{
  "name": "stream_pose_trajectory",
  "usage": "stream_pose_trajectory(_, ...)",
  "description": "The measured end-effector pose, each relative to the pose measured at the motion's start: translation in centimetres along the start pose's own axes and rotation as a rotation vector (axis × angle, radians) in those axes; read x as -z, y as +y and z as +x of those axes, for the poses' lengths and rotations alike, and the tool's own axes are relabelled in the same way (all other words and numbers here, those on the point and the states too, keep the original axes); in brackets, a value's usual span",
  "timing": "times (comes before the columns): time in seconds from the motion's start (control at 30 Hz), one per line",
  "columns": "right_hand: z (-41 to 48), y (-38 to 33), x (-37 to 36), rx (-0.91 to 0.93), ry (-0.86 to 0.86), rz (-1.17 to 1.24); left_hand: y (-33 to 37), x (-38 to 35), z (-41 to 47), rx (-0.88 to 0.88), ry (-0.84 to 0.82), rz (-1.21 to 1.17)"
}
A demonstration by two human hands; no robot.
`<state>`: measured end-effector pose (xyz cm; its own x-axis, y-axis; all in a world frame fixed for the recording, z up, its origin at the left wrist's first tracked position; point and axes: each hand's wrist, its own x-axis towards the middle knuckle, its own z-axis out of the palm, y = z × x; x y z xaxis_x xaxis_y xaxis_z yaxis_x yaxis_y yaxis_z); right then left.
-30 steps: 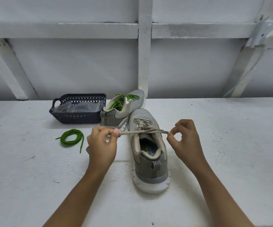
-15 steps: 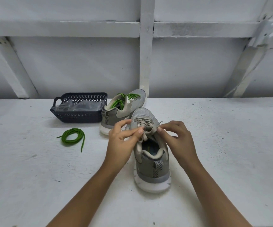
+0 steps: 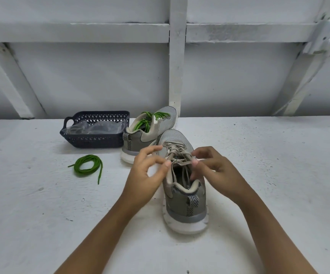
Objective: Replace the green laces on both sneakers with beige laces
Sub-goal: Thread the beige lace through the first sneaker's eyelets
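Near sneaker [image 3: 178, 204]: grey, white sole [image 3: 186, 227], chevron heel tab [image 3: 190, 204], beige laces [image 3: 177, 150]; far sneaker [image 3: 138, 138]: grey-beige, green laces [image 3: 148, 118]; loose lace [image 3: 88, 167]: green; basket [image 3: 97, 139]: navy, lattice-pierced; table [image 3: 269, 175]: speckled white

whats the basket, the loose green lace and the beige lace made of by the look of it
Basket: probably moulded plastic. It is dark navy with a slight sheen, a lattice of cut-outs and a moulded handle.
Loose green lace: looks like round woven cord, matte, lying in a limp coil.
Beige lace: seems to be flat woven tape, matte, judging by its ribbon-like crossings. The fibre can't be told.
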<state>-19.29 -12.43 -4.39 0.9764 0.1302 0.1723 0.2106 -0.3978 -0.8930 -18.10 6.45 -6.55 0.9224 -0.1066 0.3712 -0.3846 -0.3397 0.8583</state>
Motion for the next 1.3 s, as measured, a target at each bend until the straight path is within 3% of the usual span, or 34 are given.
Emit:
stream_pose_trajectory(0.1, 0.4, 0.6, -0.1, 0.006, 0.197, 0.099, 0.2, 0.1, 0.4, 0.111, 0.082, -0.109)
stream_pose_trajectory(0.17, 0.9, 1.1, -0.4, -0.025, 0.227, 0.054, 0.6, 0.0, 0.6, 0.166, 0.055, -0.083)
stream_pose_trajectory(0.33, 1.5, 0.9, -0.3, -0.093, 0.168, 0.107, 0.8, -0.7, 0.9, 0.234, -0.026, -0.059)
stream_pose_trajectory(0.47, 1.6, 0.4, -0.4, -0.16, -0.042, -0.044, 1.0, -1.0, 0.9, 0.237, -0.1, -0.002)
stream_pose_trajectory(0.63, 1.8, 0.2, -1.0, -0.288, -0.029, -0.027, 1.1, -1.4, 1.3, 0.343, -0.117, -0.132)
stream_pose_trajectory(0.73, 1.3, 0.7, -2.1, -0.349, 0.029, 0.24, 1.3, -2.0, 0.8, 0.416, -0.114, -0.239)
stream_pose_trajectory(0.93, 1.6, 0.0, -2.9, -0.344, 0.177, 0.541, 1.4, -3.4, 1.6, 0.445, -0.103, -0.339)
stream_pose_trajectory(1.3, 10.2, 2.0, 1.9, -0.29, 0.38, 0.489, -2.7, -9.5, 13.0, 0.42, -0.082, -0.458)
